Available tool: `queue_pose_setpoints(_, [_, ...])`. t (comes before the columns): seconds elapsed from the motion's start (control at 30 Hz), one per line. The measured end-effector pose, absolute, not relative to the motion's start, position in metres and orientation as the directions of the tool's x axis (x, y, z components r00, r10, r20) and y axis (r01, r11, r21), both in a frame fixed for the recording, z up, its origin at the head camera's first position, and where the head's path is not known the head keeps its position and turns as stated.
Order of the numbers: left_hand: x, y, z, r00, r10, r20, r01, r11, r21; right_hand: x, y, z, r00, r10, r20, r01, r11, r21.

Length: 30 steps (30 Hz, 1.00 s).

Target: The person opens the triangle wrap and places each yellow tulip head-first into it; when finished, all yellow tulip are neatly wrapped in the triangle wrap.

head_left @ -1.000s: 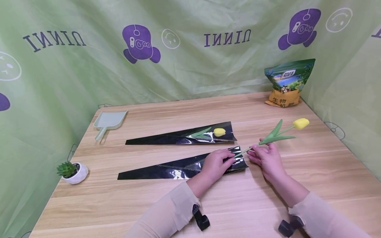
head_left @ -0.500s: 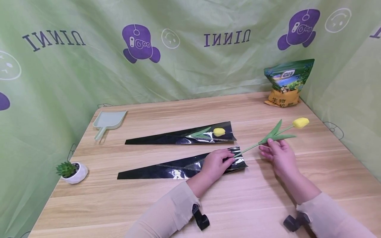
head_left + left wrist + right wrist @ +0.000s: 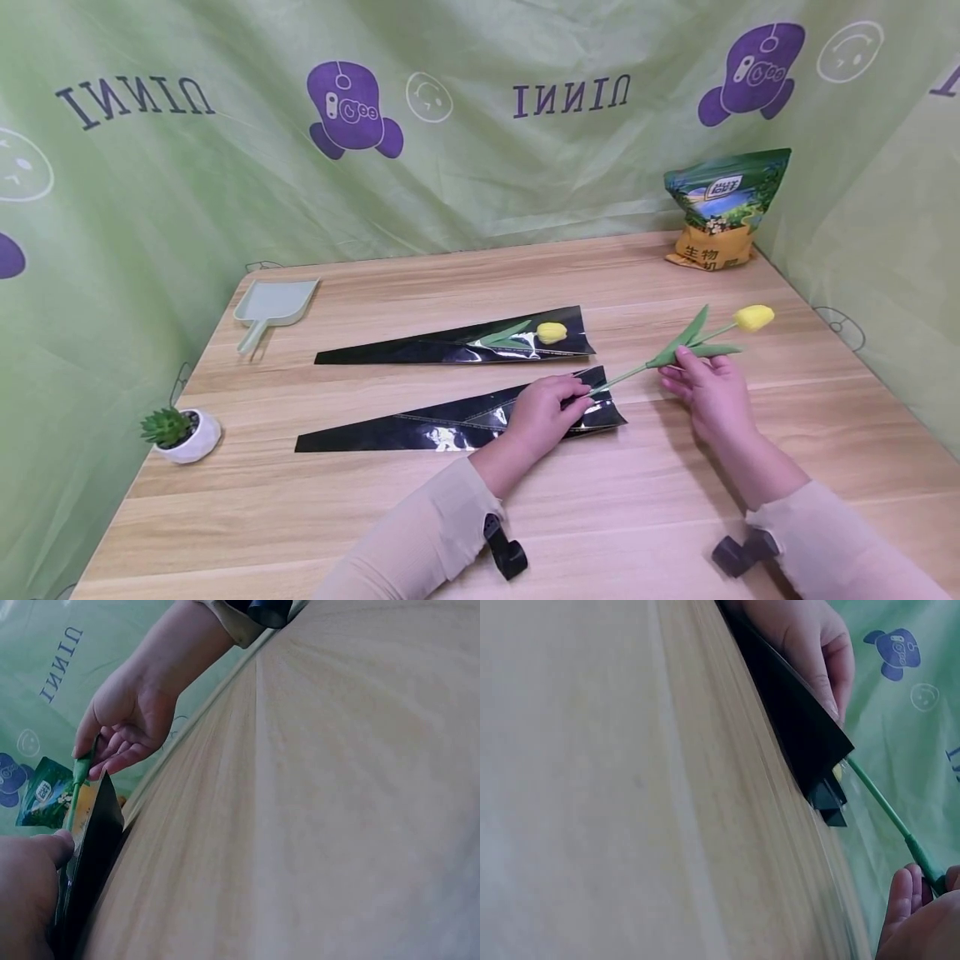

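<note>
A black flower sleeve lies on the near part of the table. At its wide mouth, my left hand grips the sleeve, with thumb and fingers close to the stem that enters there. My right hand pinches a yellow tulip at the base of its green leaves. The bloom and leaves stick out to the right of the sleeve; the stem's lower end is hidden. In the right wrist view the green stem runs from the sleeve's edge to the right fingers. Behind lies another black sleeve with a yellow tulip inside.
A pale dustpan lies at the back left, and a succulent in a white pot rests near the left edge. A green and orange bag stands at the back right, before the green curtain.
My right hand has slid right along the stem, from below the leaves to the leaf base. The tulip has since shifted slightly left and down. My left hand stays in place.
</note>
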<state>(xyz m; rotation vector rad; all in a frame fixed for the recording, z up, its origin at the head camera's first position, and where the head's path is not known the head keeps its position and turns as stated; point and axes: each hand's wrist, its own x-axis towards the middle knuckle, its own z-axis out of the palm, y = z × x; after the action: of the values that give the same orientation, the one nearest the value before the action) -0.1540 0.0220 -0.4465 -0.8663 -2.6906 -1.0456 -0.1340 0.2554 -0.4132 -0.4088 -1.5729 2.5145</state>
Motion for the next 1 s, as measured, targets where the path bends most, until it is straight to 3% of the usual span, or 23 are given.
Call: queue_pose_setpoints(1.0, [-0.153, 0.021, -0.441, -0.816, 0.471, 0.335, 0.575, 0.605, 0.551, -0.129, 0.210, -0.422, -0.948, 0.218, -0.231, 0.158, -0.307, -0.939])
